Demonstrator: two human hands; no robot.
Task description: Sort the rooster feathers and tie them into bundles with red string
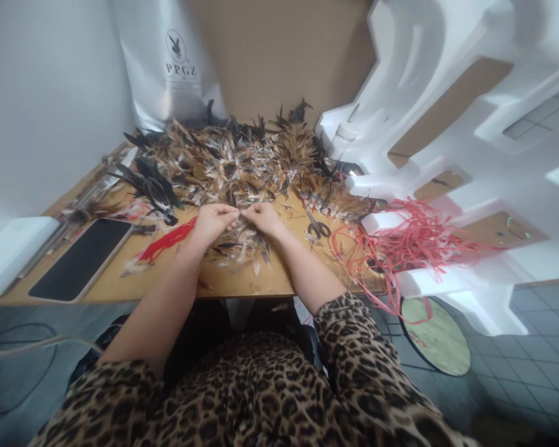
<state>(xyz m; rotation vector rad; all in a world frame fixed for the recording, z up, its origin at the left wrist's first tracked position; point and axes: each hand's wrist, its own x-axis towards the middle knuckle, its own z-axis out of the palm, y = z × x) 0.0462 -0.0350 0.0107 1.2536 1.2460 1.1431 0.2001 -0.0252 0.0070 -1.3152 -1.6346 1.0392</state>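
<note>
Plainly, both hands come together over the near middle of the worktop [242, 282], thumb and fingers pinched narrow on each, the tips almost meeting. Whether the left hand [217, 221] or the right hand [263, 218] grips a feather or thread between those tips is too small to tell. The big pile of brown feathers [228, 164] lies just beyond the hands, spreading to both sides, while loose feathers [243, 247] lie below and between them, towards the worktop's near edge. Black feathers [153, 183] sit to the left, beyond the red string [168, 241], which lies just beside the left wrist. Right of the right hand, near but apart, rest the scissors [318, 229].
</note>
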